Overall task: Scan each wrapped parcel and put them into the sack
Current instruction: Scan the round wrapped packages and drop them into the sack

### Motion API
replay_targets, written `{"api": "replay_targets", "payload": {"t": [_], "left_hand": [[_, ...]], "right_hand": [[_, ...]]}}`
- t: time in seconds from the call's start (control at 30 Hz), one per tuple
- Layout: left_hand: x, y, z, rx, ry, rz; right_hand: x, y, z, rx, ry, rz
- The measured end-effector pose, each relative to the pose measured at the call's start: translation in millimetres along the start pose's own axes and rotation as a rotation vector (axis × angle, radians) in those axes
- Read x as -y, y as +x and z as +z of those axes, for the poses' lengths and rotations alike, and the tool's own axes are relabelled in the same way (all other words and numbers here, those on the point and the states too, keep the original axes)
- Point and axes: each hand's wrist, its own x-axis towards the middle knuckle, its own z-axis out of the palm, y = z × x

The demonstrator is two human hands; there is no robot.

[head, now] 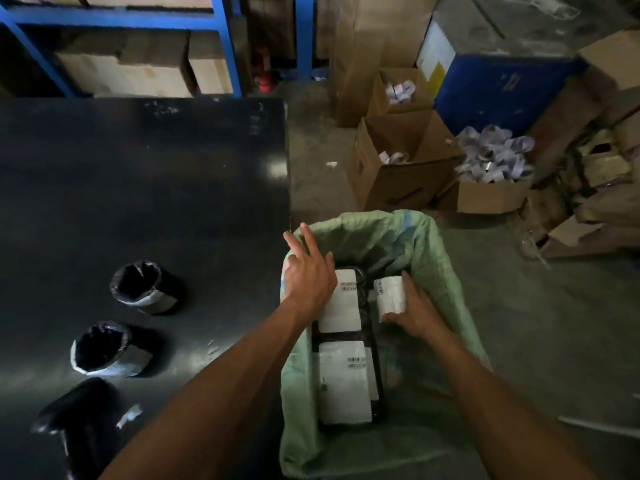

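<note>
The right hand (417, 311) is clamped on a small parcel (389, 294) inside the mouth of the green sack (426, 244), thumb on its near end and fingers along its far side. The left hand (306, 271) is empty with fingers spread apart, resting at the sack's left rim beside the tabletop (138, 185).

Position, relative to the sack:
- Held parcel — inside, at the right, just above two flat parcels (343, 379) lying label-up on the bottom.
- Three black-wrapped parcels (145, 287) — left of the sack, well apart from it, on the tabletop.

Handling estimate:
- The held parcel appears to be a short roll with a white label round it; one hand spans it, so it is probably light.
- The wrap looks like thin plastic film — likely smooth and somewhat slippery, yielding at the loose ends.
- Hold round the labelled middle, where the wrap is taut, not by the bunched end.
- The tabletop parcels show gathered, open-looking film at the top; gripping there could tear or slip. Take them round the body instead.
- Contents are not visible, so fragility cannot be judged; lower rather than drop.
</note>
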Motion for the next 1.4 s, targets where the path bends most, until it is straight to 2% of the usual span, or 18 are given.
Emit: {"api": "replay_targets", "payload": {"t": [0.13, 0.3, 0.4, 0.53, 0.57, 0.77, 0.97, 1.07, 1.13, 1.3, 1.4], "left_hand": [[7.8, 11.7, 19.2, -0.062, 0.062, 0.012], [12.7, 15.6, 28.8, -0.040, 0.004, 0.004], [13.5, 13.7, 19.9, -0.061, -0.080, 0.022], [25.7, 17.9, 32.3, -0.063, 0.129, 0.118], [25.3, 18.2, 34.5, -0.089, 0.140, 0.096], [20.8, 9.6, 28.1, -0.195, 0.060, 0.076], [20.6, -4.4, 10.7, -0.085, -0.212, 0.040], [35.9, -12.8, -3.3, 0.041, -0.419, 0.097], [58.4, -22.7, -12.5, 0.064, -0.431, 0.165], [132.9, -43.6, -37.8, -0.017, -0.322, 0.230], [187.2, -51.7, -57.6, -0.099, -0.258, 0.258]], "right_hand": [[-1.7, 46.1, 22.9, 0.075, 0.012, 0.020], [-6.5, 85.9, 57.2, 0.042, 0.060, 0.021], [-10.0, 102.8, 73.9, 0.075, -0.015, 0.046], [-16.8, 111.5, 97.9, 0.064, -0.070, 0.041], [-18.8, 111.5, 100.4, 0.055, -0.050, 0.041], [-18.6, 92.0, 87.4, -0.030, 0.092, 0.064], [-5.3, 51.3, 62.8, -0.096, 0.091, 0.079], [11.8, 30.3, 48.0, -0.147, 0.176, 0.013], [28.2, 14.4, 35.5, -0.215, 0.263, -0.046], [89.8, -36.6, 6.6, -0.418, 0.330, -0.222], [138.7, -74.4, 5.1, -0.476, 0.321, -0.356]]}}
